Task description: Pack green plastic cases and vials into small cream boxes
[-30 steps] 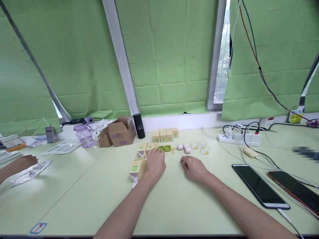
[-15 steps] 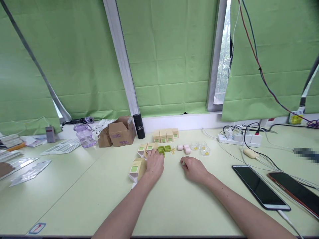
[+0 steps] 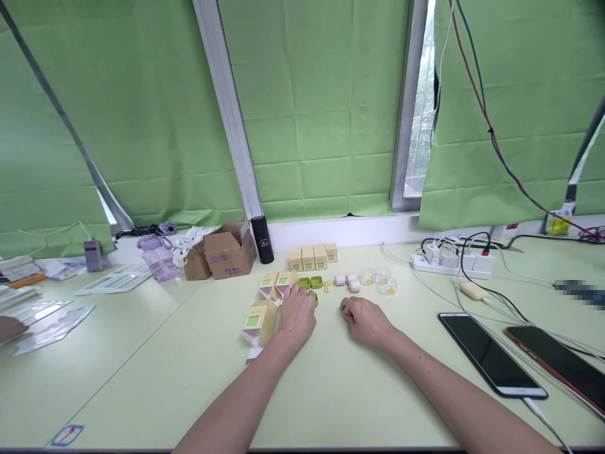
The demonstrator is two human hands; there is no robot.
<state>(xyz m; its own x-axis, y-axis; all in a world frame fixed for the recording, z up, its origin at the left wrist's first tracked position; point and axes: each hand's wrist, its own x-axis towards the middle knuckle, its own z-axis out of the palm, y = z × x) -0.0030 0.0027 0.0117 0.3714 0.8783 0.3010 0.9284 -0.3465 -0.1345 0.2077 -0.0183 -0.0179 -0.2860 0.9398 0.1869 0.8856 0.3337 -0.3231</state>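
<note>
My left hand [image 3: 299, 315] is closed around a small green square cup [image 3: 316, 299], which peeks out at its fingertips. Just behind it stand two more green cups [image 3: 309, 282]. Left of that hand are open cream cartons [image 3: 261, 318] with green labels, one near the wrist and two farther back. My right hand [image 3: 366, 320] rests curled on the table, with nothing visible in its fingers. Beyond it lie small pink pieces [image 3: 352, 284], tiny yellow pieces [image 3: 327, 286] and clear round cups [image 3: 387, 286] with yellow bits inside.
Closed cream cartons [image 3: 308, 257] stand in a row at the back. A brown cardboard box [image 3: 230, 253], black cylinder [image 3: 262, 239] and purple bottle [image 3: 161, 258] are back left. Phones [image 3: 492, 354], cables and a power strip [image 3: 454, 265] occupy the right. Another person's hand [image 3: 10, 329] shows far left.
My left hand has shifted slightly right and toward me, bringing one green cup away from the other two. My right hand stays in place. The other person's hand at far left has moved slightly.
</note>
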